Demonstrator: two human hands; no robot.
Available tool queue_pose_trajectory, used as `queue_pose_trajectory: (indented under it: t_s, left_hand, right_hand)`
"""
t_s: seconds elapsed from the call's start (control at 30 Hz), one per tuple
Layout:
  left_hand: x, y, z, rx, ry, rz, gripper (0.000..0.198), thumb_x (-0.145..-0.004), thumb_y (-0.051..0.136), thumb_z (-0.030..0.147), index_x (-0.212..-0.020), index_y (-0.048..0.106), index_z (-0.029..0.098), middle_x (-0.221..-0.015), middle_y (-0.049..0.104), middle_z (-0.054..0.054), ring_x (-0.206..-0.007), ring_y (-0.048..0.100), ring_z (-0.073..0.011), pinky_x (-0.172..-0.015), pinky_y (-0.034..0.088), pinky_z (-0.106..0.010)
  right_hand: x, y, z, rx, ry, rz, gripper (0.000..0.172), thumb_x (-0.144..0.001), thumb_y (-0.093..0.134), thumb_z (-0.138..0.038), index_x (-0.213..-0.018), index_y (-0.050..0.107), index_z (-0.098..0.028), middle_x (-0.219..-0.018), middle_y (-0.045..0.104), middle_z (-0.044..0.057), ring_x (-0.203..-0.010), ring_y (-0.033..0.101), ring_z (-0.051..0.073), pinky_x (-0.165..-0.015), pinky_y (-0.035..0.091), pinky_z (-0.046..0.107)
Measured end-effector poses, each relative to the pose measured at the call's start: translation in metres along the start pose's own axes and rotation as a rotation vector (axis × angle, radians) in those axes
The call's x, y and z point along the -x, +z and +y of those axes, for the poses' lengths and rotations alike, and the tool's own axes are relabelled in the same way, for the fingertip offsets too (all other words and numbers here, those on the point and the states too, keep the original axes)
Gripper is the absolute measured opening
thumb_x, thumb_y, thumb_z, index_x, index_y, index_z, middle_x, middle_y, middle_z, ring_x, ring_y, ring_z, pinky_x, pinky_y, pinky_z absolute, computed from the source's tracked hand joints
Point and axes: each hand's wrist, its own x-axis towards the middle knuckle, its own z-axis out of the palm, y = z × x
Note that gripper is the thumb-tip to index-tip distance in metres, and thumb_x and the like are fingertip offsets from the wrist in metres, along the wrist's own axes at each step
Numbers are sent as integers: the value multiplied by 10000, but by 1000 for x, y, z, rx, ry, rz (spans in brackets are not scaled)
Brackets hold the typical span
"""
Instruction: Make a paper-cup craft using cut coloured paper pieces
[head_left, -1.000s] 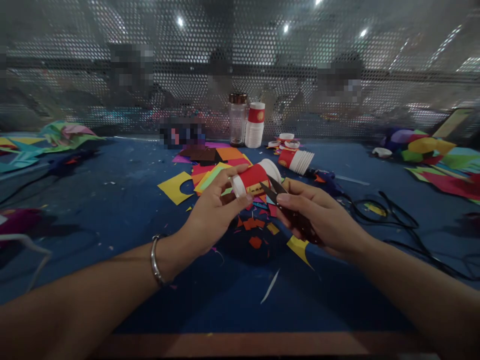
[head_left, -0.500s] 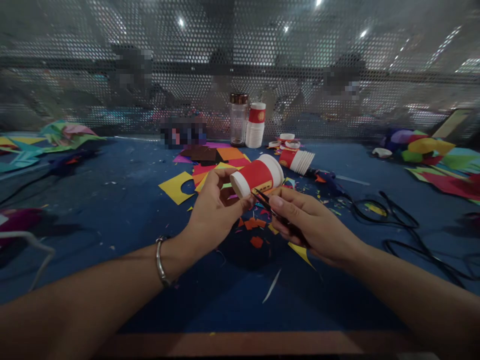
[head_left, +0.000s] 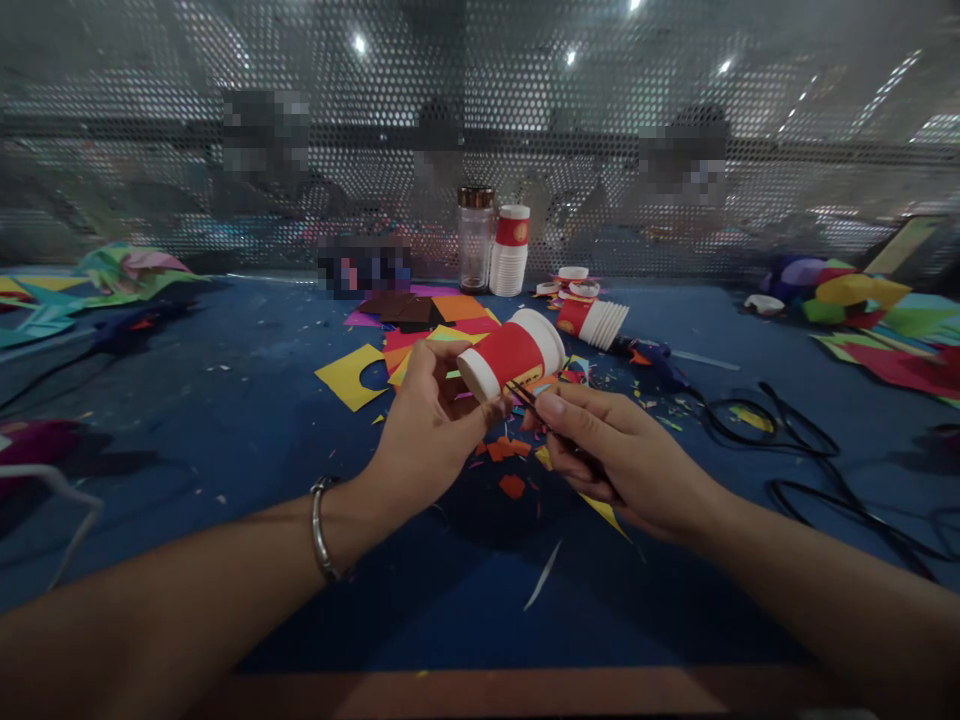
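A red-and-white paper cup lies tilted on its side in my left hand, its wide rim facing up and right. My left thumb and fingers are wrapped round the narrow base end. Between thumb and fingers, my right hand pinches dark, pointed tweezers. Their slim tips are at the lower side of the cup, close to its yellow printed patch and my left thumb. Whether the tips grip anything is too small to tell. Orange paper scraps lie on the table underneath.
Coloured paper sheets lie behind my left hand. A clear jar and a stack of paper cups stand at the back. Right of centre lie more nested cups and a glue gun with a looping black cord.
The tweezer tips, spread apart before, are now nearer together. Both hands and the cup have shifted only very slightly.
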Motion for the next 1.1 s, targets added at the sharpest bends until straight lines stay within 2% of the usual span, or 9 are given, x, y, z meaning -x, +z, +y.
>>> queue_pose_trajectory:
  t_s: [0.13,0.4,0.67,0.83,1.1]
  left_hand:
    - [0,1,-3,9,47,31,501,-698,809,193,-1057,460,221,-1116,663,-68,-985,705,-198,-873,602,-377]
    - [0,0,-2,-13,-20,56,524,-683,812,212,-1067,454,217,-1090,689,-75,-955,718,-208,-839,605,-378]
    - [-1,-2,-4,-60,-42,59,485,-687,798,201,-1042,468,207,-1122,680,-97,-1020,713,-226,-905,592,-416]
    - [1,-3,-4,-107,7,53,501,-690,806,239,-1034,441,224,-1065,676,-73,-929,706,-213,-825,592,-396]
    - [6,-2,-1,-161,35,49,472,-737,818,265,-1035,454,223,-1030,673,-58,-895,702,-210,-819,588,-399]
  right_hand:
    - [1,2,1,-29,19,0,407,-884,651,-579,-814,546,-192,-481,385,-109,-393,233,23,-345,154,148]
    - [1,4,1,-102,81,4,451,-829,695,-605,-807,600,-164,-449,392,-106,-384,211,20,-330,132,141]
    - [-1,3,1,-140,96,-31,424,-901,630,-562,-799,620,-151,-439,375,-108,-364,195,15,-326,140,137]
    - [0,4,1,-160,101,-27,393,-928,606,-513,-761,614,-157,-434,378,-103,-356,193,20,-315,139,137]
    - [1,8,1,-139,81,-9,382,-914,612,-516,-760,630,-167,-436,370,-101,-355,190,27,-320,111,162]
